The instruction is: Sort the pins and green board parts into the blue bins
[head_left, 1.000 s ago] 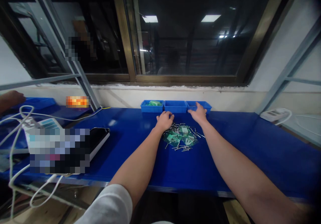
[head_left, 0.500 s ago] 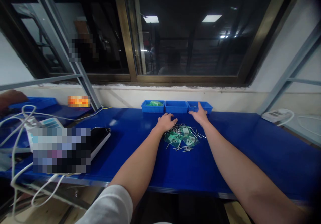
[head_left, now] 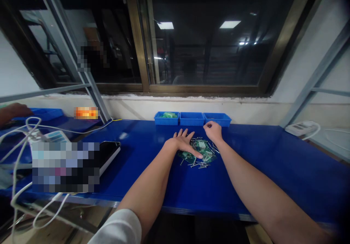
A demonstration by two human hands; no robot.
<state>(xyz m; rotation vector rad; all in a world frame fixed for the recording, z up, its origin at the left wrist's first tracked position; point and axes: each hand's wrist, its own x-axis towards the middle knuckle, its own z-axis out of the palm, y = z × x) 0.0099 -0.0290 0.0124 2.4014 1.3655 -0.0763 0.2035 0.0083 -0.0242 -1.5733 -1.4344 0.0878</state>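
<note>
My left hand (head_left: 183, 142) lies with fingers spread over the left side of a heap of loose screws (head_left: 202, 165) and small green packets (head_left: 205, 153). It covers part of the heap. My right hand (head_left: 213, 131) is closed, its fingers curled together, just in front of the right blue bin (head_left: 222, 119) and behind the heap. Whatever those fingers may hold is hidden. A few small things, too small to name, show inside the right bin. Beside it stands the middle blue bin (head_left: 192, 119). Green packets (head_left: 169, 115) fill part of the left blue bin (head_left: 164, 121).
A blurred-out device with a black top (head_left: 109, 147) and white cables (head_left: 15, 174) occupy the left of the blue table (head_left: 136, 164). A white power strip (head_left: 302, 127) lies far right. Another person's hand (head_left: 16, 110) is over a blue tray (head_left: 49, 113) at far left.
My right hand has drawn back from the right bin toward the heap, and its fingers have closed. My left hand has spread its fingers and moved slightly forward over the packets.
</note>
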